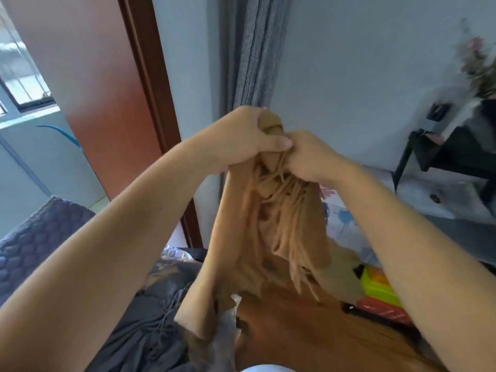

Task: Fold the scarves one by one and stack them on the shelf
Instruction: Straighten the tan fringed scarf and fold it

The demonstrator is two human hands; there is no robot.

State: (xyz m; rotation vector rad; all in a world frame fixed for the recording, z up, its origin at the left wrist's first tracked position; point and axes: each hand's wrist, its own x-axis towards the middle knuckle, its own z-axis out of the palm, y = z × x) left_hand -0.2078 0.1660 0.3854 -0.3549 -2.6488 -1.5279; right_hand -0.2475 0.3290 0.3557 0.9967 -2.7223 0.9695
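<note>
Tan scarf (236, 237) hanging lengthwise, fringe downward, both hands (271, 146) gripping its top

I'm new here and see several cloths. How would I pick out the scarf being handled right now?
Start at the grey curtain in the middle of the room and look just below it, where the left hand and right hand meet. The tan scarf hangs from both, fringe dangling. Unlike the dark grey scarf heaped below, it is light brown and held aloft.
</note>
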